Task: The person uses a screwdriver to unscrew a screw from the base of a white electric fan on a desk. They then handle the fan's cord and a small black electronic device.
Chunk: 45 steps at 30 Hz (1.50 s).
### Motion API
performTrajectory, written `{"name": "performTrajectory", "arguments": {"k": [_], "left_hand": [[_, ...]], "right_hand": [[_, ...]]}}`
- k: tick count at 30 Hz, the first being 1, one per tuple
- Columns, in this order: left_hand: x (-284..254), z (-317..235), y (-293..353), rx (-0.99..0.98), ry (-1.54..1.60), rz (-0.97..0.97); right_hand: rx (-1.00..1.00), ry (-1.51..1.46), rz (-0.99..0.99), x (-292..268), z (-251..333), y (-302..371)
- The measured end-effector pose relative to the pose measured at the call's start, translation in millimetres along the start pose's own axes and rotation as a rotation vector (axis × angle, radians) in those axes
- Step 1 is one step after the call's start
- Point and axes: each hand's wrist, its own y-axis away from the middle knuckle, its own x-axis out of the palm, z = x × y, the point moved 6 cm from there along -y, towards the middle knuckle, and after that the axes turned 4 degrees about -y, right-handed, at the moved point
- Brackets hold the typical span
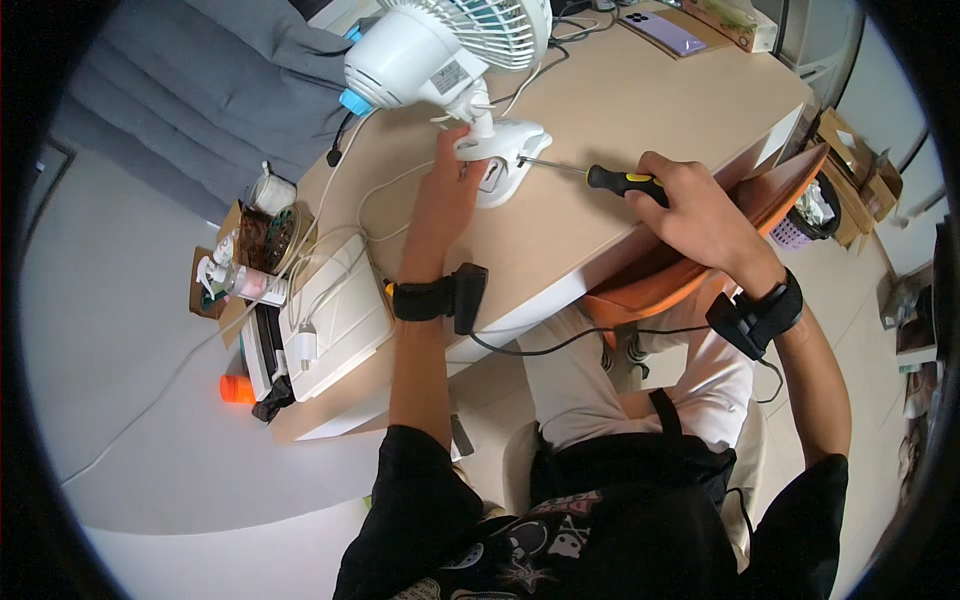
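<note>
A small white desk fan with blue knobs stands on the tan tabletop, its cage toward the far side. My left hand is closed round the near left part of the fan's white base; some of its fingers are hidden behind the base. In my right hand is a screwdriver with a black and yellow handle. Its thin metal shaft points left, and the tip meets the right side of the base, by a small dark spot. Whether the tip sits in a screw is too small to tell.
White cables run over the left of the table. A white flat box, a charger plug and a carton of bottles lie there. A purple phone rests far right. An orange chair stands at the near edge.
</note>
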Motion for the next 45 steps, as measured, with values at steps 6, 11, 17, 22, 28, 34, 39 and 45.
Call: {"name": "performTrajectory", "arguments": {"k": [6,11,17,22,28,34,39,45], "left_hand": [[-0.5,3.0,-0.9,0.017,-0.037,0.0],[0.7,-3.9,1.6,0.0,-0.015,0.007],[-0.9,0.9,2.1,0.034,0.024,0.027],[-0.2,-10.5,3.8,-0.032,0.01,0.084],[-3.3,7.4,-0.1,-0.097,0.073,0.104],[-4.9,4.3,1.1,-0.155,0.058,0.107],[-5.8,5.9,0.2,-0.162,0.053,0.12],[-6.6,1.8,2.9,-0.17,0.06,0.125]], "right_hand": [[-0.033,-0.006,-0.028,0.9,0.8,1.6],[-0.067,0.01,-0.065,-0.8,0.9,4.8],[-0.087,0.006,-0.064,-1.3,7.5,8.2],[-0.085,0.027,-0.051,0.2,3.6,10.2],[-0.223,0.044,-0.063,4.1,8.0,13.8],[-0.276,0.051,-0.079,5.1,8.6,16.6],[-0.282,0.039,-0.066,5.3,11.1,17.2],[-0.266,0.056,-0.04,5.9,11.6,17.3]]}}
